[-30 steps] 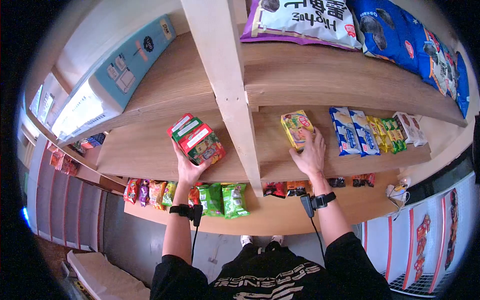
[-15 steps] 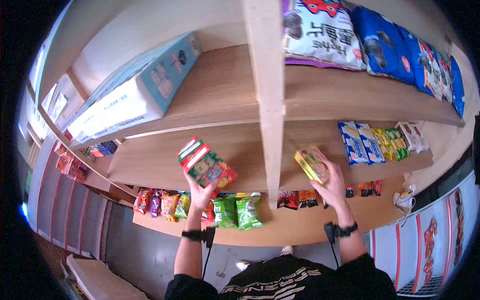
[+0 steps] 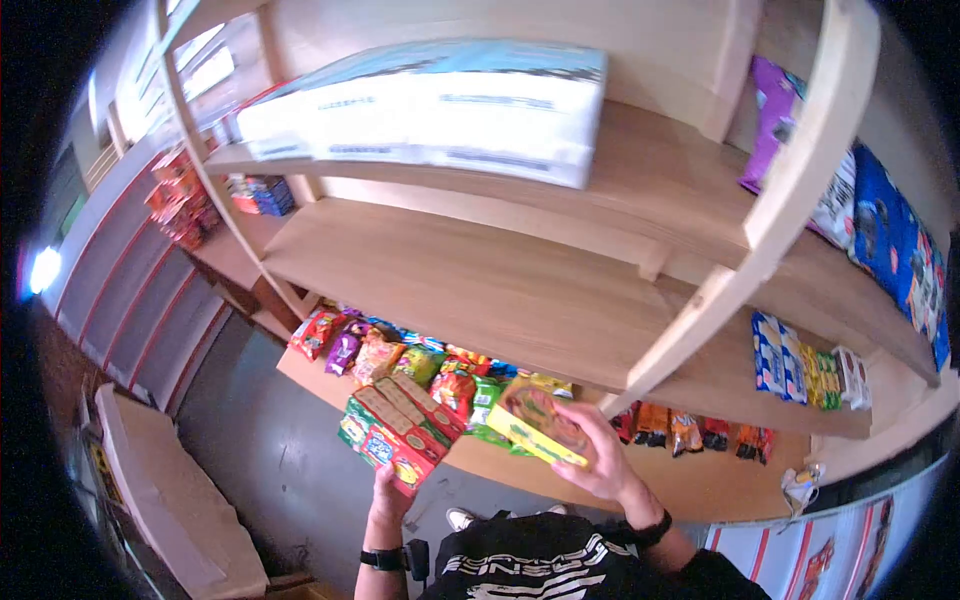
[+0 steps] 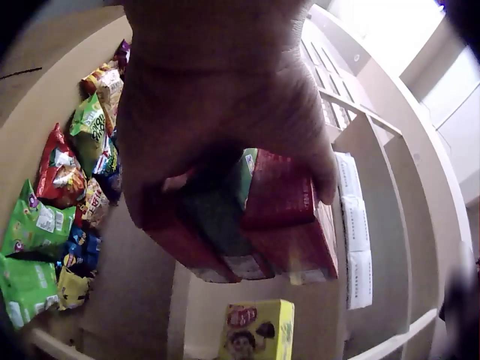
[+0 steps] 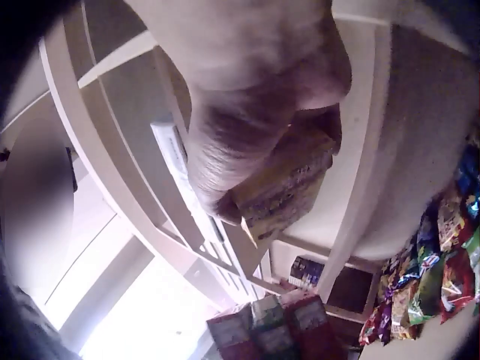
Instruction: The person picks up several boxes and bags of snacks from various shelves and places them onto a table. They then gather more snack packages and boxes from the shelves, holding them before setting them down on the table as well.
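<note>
My left hand (image 3: pixel 388 492) grips three small boxes (image 3: pixel 402 428), two red ones with a green one between them, held side by side in front of the shelves. In the left wrist view the thumb and fingers span the red and green boxes (image 4: pixel 289 217) from both sides. A yellow box (image 3: pixel 538 418) with a picture on its face is held in my right hand (image 3: pixel 603 462), just right of the other boxes. The right wrist view has the fingers around the yellow box (image 5: pixel 289 184), partly covering it.
Colourful snack bags (image 3: pixel 375 352) line the low shelf behind the boxes. A wooden post (image 3: pixel 745 265) stands right of centre. On the upper shelf (image 3: pixel 665 160) lies a long white and blue pack (image 3: pixel 430 115). Blue-and-white packets (image 3: pixel 778 355) sit on the middle shelf at right.
The yellow box has been lifted off the middle shelf and brought left beside the red and green boxes. Those came off the shelf too, nearer the body. The head view has swung left.
</note>
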Tool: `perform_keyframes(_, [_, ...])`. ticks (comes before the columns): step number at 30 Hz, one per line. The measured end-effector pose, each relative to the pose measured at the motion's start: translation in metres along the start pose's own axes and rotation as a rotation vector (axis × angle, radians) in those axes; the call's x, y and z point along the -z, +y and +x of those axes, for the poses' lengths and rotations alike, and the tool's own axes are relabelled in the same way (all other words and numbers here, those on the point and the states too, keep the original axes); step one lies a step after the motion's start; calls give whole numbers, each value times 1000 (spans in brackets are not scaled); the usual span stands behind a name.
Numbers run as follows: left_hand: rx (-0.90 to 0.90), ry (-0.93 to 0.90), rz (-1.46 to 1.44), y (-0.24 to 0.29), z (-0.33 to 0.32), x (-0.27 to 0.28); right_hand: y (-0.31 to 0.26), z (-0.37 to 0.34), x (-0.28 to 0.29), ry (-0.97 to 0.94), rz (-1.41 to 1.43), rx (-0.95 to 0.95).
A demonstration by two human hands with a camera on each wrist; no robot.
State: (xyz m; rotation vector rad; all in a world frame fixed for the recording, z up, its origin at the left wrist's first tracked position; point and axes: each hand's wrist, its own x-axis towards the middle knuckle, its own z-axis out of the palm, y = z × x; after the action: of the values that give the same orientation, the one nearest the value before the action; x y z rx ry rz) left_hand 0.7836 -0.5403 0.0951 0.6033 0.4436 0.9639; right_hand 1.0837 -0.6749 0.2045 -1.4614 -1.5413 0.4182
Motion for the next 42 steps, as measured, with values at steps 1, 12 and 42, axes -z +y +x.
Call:
perform_keyframes(1, [-18, -2, -3, 1, -4, 3, 3, 21, -9, 2, -53, 29])
perform_keyframes(12, [-73, 189, -101, 20, -84, 66, 65, 193, -106, 304, -396, 136])
perform_keyframes(42, [-593, 446, -121, 68, -198, 182, 62, 207, -169, 233, -927, -82])
